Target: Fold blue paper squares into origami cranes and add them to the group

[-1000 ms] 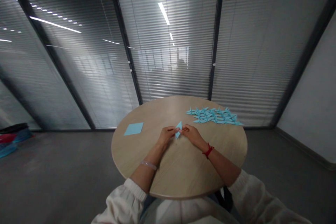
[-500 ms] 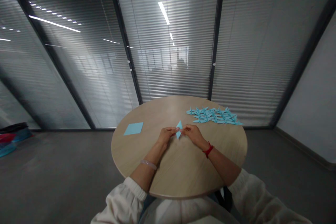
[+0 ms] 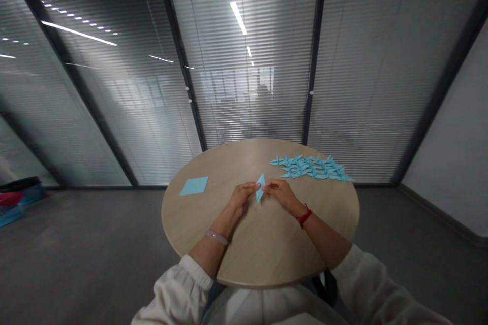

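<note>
A small light-blue piece of folded paper [image 3: 261, 188], narrow and diamond-shaped, stands point up over the middle of the round table. My left hand [image 3: 243, 197] pinches its left edge between thumb and fingers. On its right edge, the fingertips of my right hand [image 3: 281, 194] are closed on the paper. The finer creases are too small to make out. To the left lies a flat stack or sheet of light-blue paper [image 3: 194, 186]. Several folded blue paper cranes [image 3: 310, 167] lie in a cluster beyond my right hand.
The round wooden table [image 3: 267, 259] reaches close to my lap. Behind it stands a glass partition with blinds [image 3: 255, 117] and dark frames. Blue and red containers [image 3: 23, 198] sit on the floor at far left. A white wall [image 3: 450, 162] closes off the right side.
The folded paper tilts slightly to the right at its top. Both hands keep their grip and have shifted only a little.
</note>
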Demonstrator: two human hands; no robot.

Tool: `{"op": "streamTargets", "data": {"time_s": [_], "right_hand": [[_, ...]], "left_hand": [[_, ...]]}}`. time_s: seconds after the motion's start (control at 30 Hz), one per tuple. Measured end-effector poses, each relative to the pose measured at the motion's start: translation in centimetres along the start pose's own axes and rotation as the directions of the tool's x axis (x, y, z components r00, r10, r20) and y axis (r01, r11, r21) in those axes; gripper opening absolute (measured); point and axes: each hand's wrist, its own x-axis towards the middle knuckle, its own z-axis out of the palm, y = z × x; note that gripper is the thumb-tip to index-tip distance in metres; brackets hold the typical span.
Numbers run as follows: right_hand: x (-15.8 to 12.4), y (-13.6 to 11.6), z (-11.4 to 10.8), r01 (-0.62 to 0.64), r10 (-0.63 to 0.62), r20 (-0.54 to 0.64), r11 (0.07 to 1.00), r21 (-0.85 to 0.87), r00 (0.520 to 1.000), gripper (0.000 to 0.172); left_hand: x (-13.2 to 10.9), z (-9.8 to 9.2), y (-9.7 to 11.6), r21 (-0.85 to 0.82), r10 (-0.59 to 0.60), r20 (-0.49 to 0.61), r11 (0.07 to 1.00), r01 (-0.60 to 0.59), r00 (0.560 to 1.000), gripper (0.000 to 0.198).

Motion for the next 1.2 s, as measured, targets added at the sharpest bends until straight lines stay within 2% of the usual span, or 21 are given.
{"op": "streamTargets", "data": {"time_s": [0.17, 0.3, 0.4, 0.47, 0.57, 0.63, 0.7, 0.8, 1.03, 1.2], "right_hand": [[0.1, 0.6, 0.0, -0.006, 0.006, -0.006, 1.000, -0.009, 1.000, 0.034], [0.4, 1.6, -0.3, -0.028, 0.023, -0.071, 0.997, -0.075, 0.997, 0.031], [0.5, 1.9, -0.6, 0.071, -0.110, -0.165, 0.971, -0.227, 0.980, 0.023], [0.5, 1.9, -0.7, 0.152, -0.224, -0.201, 0.935, -0.320, 0.954, 0.018], [0.5, 1.8, -0.6, 0.206, -0.299, -0.200, 0.900, -0.384, 0.933, 0.015], [0.4, 1.7, -0.5, 0.226, -0.316, -0.165, 0.883, -0.411, 0.934, 0.012], [0.3, 1.7, -0.4, 0.249, -0.329, -0.113, 0.863, -0.440, 0.938, 0.013], [0.1, 1.6, -0.3, 0.265, -0.329, -0.055, 0.840, -0.474, 0.943, 0.019], [0.2, 1.7, -0.3, 0.287, -0.324, -0.001, 0.839, -0.463, 0.946, 0.034], [0.5, 2.0, -0.2, 0.271, -0.318, -0.035, 0.857, -0.438, 0.948, 0.039]], "left_hand": [[0.2, -0.2, -0.3, -0.066, -0.051, 0.055, 0.996, 0.054, 0.997, 0.039], [0.4, -0.6, -0.2, -0.073, -0.034, -0.027, 0.997, 0.032, 0.999, 0.035], [0.4, -0.8, 0.1, -0.023, -0.024, -0.119, 0.999, 0.022, 0.993, 0.030], [0.3, -0.7, 0.3, -0.030, -0.075, -0.137, 0.997, 0.072, 0.988, 0.029], [0.1, -0.3, 0.5, -0.111, -0.209, -0.092, 0.974, 0.199, 0.974, 0.027], [0.0, 0.0, 0.6, -0.153, -0.243, -0.033, 0.960, 0.236, 0.969, 0.029], [-0.1, 0.2, 0.7, -0.174, -0.218, -0.012, 0.961, 0.213, 0.976, 0.026], [0.0, 0.2, 0.7, -0.171, -0.168, -0.052, 0.973, 0.157, 0.985, 0.019], [0.3, -0.3, 0.3, -0.149, -0.064, -0.079, 0.987, 0.052, 0.995, 0.046], [0.2, -0.4, 0.2, -0.029, -0.027, -0.037, 0.999, 0.026, 0.999, 0.046]]}}
